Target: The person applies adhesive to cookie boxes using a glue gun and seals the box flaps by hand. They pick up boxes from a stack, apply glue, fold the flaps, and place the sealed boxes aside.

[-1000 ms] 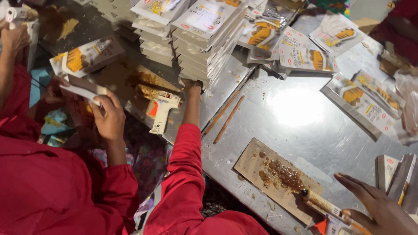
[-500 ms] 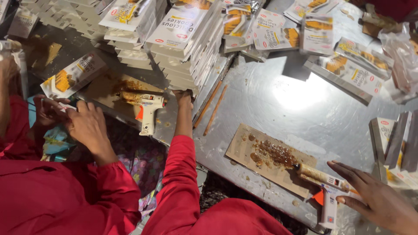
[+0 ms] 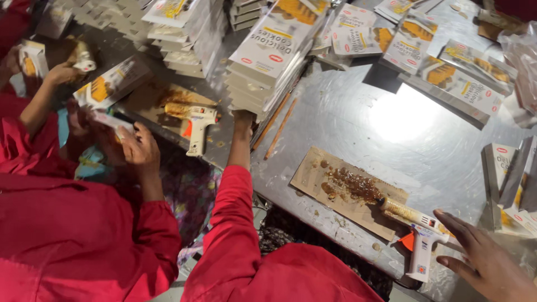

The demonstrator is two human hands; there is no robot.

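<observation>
At lower right of the frame, the person's right hand lies palm-down w/ fingers spread wide, holding nothing. Its fingertips are just beside the white glue gun; can't tell if they actually touch. The gun lies on its side near the bottom edge of the metal table, orange trigger toward the left, handle pointing down. Its nozzle rests on a cardboard scrap, which is smeared w/ brown glue blobs. The left hand isn't in shot.

Up and left of the scrap, two thin glue sticks lie side by side, slanted, next to a tall stack of flat printed cartons. A co-worker's red-sleeved arm reaches up from bottom center, w/ its hand at the foot of that stack. Left of it lies a second glue gun, on brown card. At far left, another co-worker's hand is near a folded carton. More flat cartons are spread across the upper right.
</observation>
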